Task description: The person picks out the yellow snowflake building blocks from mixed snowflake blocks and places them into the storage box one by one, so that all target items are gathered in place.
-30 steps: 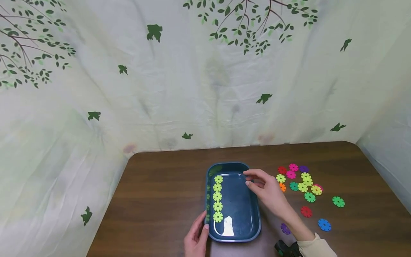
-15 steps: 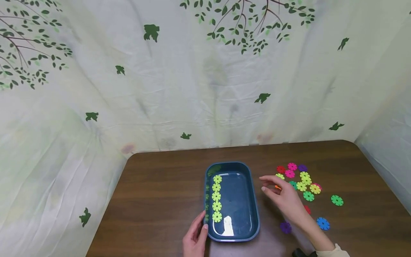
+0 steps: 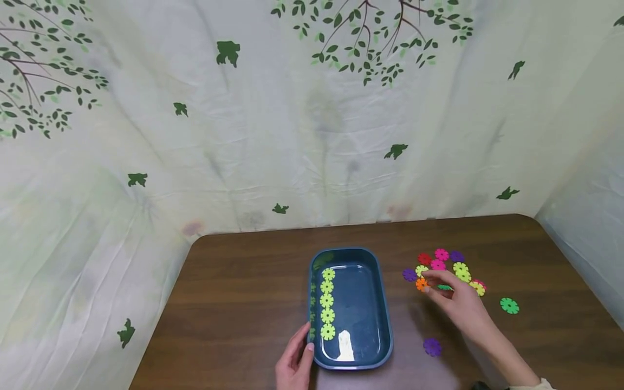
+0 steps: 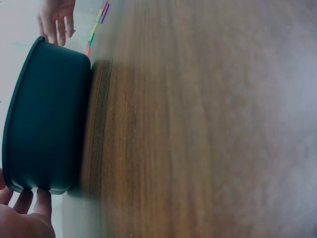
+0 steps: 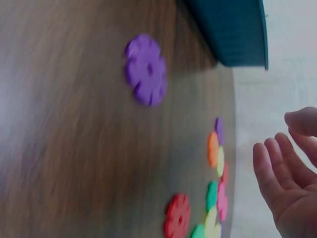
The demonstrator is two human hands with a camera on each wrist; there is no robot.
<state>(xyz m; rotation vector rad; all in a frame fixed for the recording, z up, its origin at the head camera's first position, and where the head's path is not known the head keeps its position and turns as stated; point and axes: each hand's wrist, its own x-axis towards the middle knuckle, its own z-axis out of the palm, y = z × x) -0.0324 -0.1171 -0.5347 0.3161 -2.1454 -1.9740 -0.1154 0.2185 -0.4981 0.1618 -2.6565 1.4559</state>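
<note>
A blue tray (image 3: 363, 314) stands on the table with a column of several yellow-green notched plastic discs (image 3: 327, 300) along its left side. My left hand (image 3: 294, 362) grips the tray's near left corner, thumb at the rim; in the left wrist view its fingers (image 4: 43, 203) press the outer wall. Over the loose discs on the right hovers my right hand (image 3: 463, 306), fingers apart and nothing between them. Near its fingertips lie an orange disc (image 3: 421, 284), a yellow-green disc (image 3: 421, 271) and a purple disc (image 3: 409, 274). The hand hides part of a green disc (image 3: 444, 287).
Behind the right hand lie pink (image 3: 441, 254), red (image 3: 424, 259) and more yellow discs (image 3: 461, 272). A green disc (image 3: 509, 305) lies apart at right, another purple disc (image 3: 432, 347) nearer the front. A leaf-printed cloth (image 3: 292, 135) hangs behind the wooden table (image 3: 234, 303).
My right hand has moved right from the tray's right rim to above the loose discs. A purple disc now shows beside the orange one. The left hand stays at the tray.
</note>
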